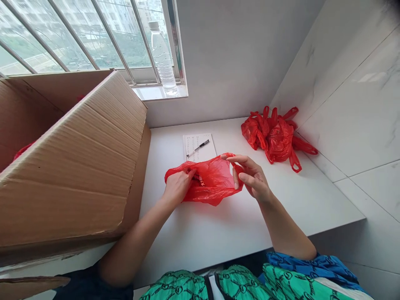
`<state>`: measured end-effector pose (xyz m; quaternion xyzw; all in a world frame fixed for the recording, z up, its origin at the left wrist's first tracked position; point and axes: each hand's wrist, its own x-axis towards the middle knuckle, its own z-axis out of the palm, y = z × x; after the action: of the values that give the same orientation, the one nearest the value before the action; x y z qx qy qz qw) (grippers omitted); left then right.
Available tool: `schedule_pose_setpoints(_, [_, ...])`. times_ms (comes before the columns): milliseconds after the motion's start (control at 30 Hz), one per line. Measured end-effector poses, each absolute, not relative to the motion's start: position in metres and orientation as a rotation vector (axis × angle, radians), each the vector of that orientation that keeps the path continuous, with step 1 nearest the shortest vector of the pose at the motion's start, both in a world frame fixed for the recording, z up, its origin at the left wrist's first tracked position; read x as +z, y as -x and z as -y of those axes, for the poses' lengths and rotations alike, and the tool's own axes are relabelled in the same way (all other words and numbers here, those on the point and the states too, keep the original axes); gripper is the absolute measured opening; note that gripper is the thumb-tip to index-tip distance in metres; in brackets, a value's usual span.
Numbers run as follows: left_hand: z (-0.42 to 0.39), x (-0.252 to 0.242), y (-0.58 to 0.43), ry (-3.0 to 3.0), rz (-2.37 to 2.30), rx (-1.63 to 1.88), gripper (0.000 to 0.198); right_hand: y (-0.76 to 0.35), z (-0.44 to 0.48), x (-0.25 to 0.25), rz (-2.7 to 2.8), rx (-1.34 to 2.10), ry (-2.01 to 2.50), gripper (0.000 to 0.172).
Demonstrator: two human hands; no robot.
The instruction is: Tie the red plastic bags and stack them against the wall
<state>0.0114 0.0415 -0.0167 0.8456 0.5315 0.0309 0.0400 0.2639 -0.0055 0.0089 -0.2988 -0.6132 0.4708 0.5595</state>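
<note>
Between box (81, 175) and bags (278, 139), right fingers (245, 161) hold another bag (216, 173), left fingers' (190, 172) grip unclear.

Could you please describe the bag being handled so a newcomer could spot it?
On the table, right of the box, find the notepad. Just nearer is the red bag, touched by left hand and right hand. Unlike the heaped bags further right, its mouth is open.

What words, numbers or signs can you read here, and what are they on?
None that I can read for certain.
Paper: rows of print, too small.
Small thing inside the red bag: light marks, too small.
Green cloth: dark pattern; can't tell if it has letters.
</note>
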Motion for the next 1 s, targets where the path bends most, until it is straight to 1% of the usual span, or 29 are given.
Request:
schedule_pose_setpoints(100, [-0.044,-0.017,-0.011,-2.626,-1.642,0.123,0.03,-0.265,0.005,0.01,1.443,1.117,0.673,0.035])
schedule_pose_setpoints(233, [-0.039,-0.01,-0.002,-2.55,-1.544,0.334,0.033,-0.268,0.004,0.01,1.408,1.086,0.689,0.034])
schedule_pose_setpoints(333, [-0.031,-0.003,0.003,-2.128,-1.366,0.543,0.035,-0.269,0.004,0.011,1.398,1.09,0.689,0.034])
schedule_pose_setpoints(433, [-0.025,0.003,0.006,-1.569,-1.119,0.661,0.045,-0.268,0.004,0.011,1.387,1.092,0.693,0.033])
schedule_pose_setpoints(500, [-0.022,0.004,0.008,-1.343,-1.051,0.664,0.051,-0.267,0.004,0.01,1.385,1.077,0.686,0.034])
schedule_pose_setpoints(600, [-0.019,0.004,0.013,-1.223,-1.097,0.62,0.055,-0.267,0.004,0.01,1.353,1.014,0.669,0.032])
schedule_pose_setpoints(667, [-0.018,0.005,0.016,-1.261,-1.176,0.547,0.053,-0.267,0.004,0.01,1.293,0.936,0.669,0.028])
schedule_pose_setpoints(733, [-0.017,0.007,0.017,-1.368,-1.233,0.481,0.046,-0.267,0.004,0.01,1.232,0.859,0.682,0.026])
schedule_pose_setpoints(833, [-0.017,0.008,0.016,-1.419,-1.261,0.463,0.043,-0.267,0.004,0.009,1.186,0.803,0.69,0.025])
schedule_pose_setpoints(1000, [-0.018,0.008,0.014,-1.218,-1.162,0.474,0.056,-0.267,0.004,0.01,1.162,0.798,0.716,0.025])
